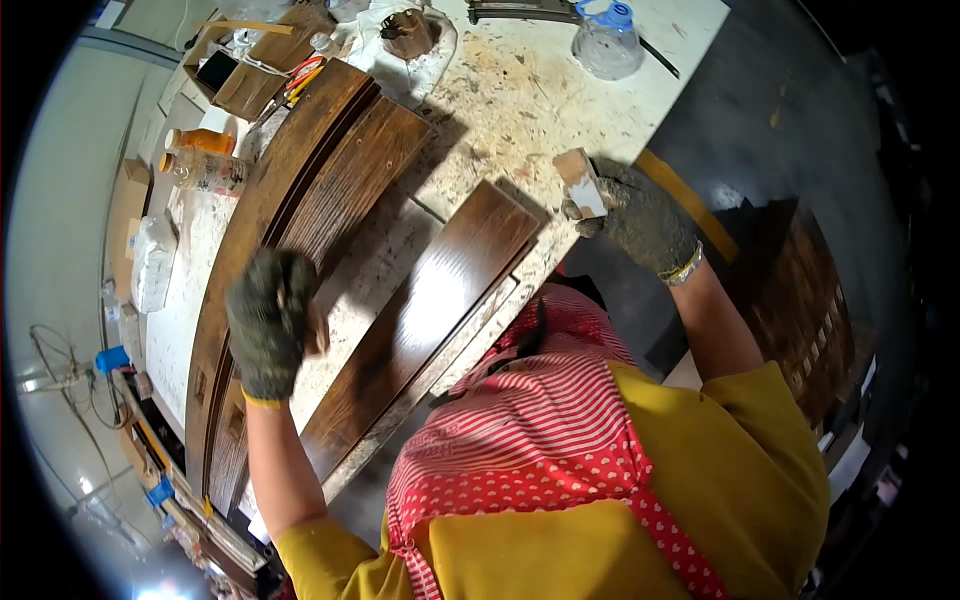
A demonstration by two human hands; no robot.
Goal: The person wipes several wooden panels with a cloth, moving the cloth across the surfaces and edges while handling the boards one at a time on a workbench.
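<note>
My left hand [268, 325], in a dark, worn work glove, is closed over the long curved brown wooden piece [237, 215]. A bit of tan shows at its right side, but what the fingers hold is hidden. My right hand [645, 220], gloved the same way, grips a small flat tan-and-white piece [580, 182] between thumb and fingers, above the table's right edge. Between my hands a glossy dark wooden board [440, 280] lies along the near edge of the table. The curved piece has a dark groove along its length and slots at its near end.
The stained white table [510, 90] carries a clear jug with a blue cap [608, 42], a brown roll-like lump [408, 34] on white plastic and a cardboard box [265, 75]. Bottles [205, 170] stand left of the curved piece. Dark wooden panels [800, 310] are at right.
</note>
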